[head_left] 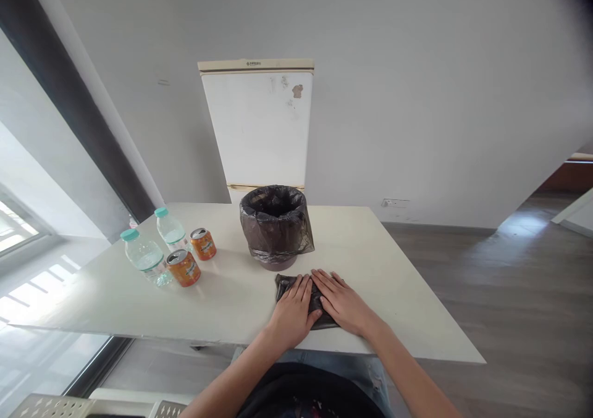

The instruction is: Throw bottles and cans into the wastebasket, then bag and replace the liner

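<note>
A folded black plastic bag (323, 320) lies flat near the table's front edge. Both palms press down on it: my left hand (293, 312) on its left part, my right hand (343, 304) on its right part. The fingers of each hand are stretched out flat, and they cover much of the bag. Just beyond the hands stands a round trash bin (277, 226), upright, lined with a black bag whose edge hangs over the rim.
Two clear bottles with green caps, a nearer one (146, 256) and a farther one (170, 228), stand on the left of the white table (222, 310). Beside them are two orange cans (184, 268) (203, 244). A white fridge (262, 128) stands behind the table.
</note>
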The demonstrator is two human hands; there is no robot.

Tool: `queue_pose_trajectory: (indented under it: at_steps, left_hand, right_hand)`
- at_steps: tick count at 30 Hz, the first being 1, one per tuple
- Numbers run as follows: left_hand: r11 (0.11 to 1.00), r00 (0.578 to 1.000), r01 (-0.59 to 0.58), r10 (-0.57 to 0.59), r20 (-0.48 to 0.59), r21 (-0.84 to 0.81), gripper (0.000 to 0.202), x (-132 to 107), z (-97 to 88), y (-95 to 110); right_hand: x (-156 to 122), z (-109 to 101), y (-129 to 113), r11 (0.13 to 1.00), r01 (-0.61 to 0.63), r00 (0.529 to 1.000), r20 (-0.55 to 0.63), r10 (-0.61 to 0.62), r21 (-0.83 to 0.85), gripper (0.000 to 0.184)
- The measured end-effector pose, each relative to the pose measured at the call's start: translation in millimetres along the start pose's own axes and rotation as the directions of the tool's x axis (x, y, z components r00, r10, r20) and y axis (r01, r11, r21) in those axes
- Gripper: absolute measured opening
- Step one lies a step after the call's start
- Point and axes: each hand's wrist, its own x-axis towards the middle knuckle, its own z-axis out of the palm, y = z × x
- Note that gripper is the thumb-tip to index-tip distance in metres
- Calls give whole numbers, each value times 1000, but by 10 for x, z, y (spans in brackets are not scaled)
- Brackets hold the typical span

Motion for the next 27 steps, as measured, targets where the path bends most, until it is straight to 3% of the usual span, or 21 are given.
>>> queue_pose_trajectory:
  at_steps: [6,9,12,15,20,27]
  left_hand:
    - [1000,1000,1,-1,2,-11,75,-73,-59,13]
    - [997,997,65,-63,-46,45,74,-46,-3,207]
    - [998,993,0,8,-118,68,74,32,79,462]
    - [997,991,-47,54,-120,55,77,111,181,595]
    - [998,990,-43,48,-135,46,81,60,319,493]
    - [999,994,8,-4,-107,39,82,-41,318,362]
  right_hand:
    - [-6,31,-2,998,31,999,-35,-32,-50,61]
    - [-3,47,11,997,38,999,-32,-40,-69,64]
    - [1,70,30,996,35,999,5,-35,-83,68]
    - [1,85,42,996,9,1000,18,-8,-94,70]
    - [1,67,37,996,32,999,4,-31,-86,65]
    - [14,36,12,998,21,999,-25,-22,-67,59]
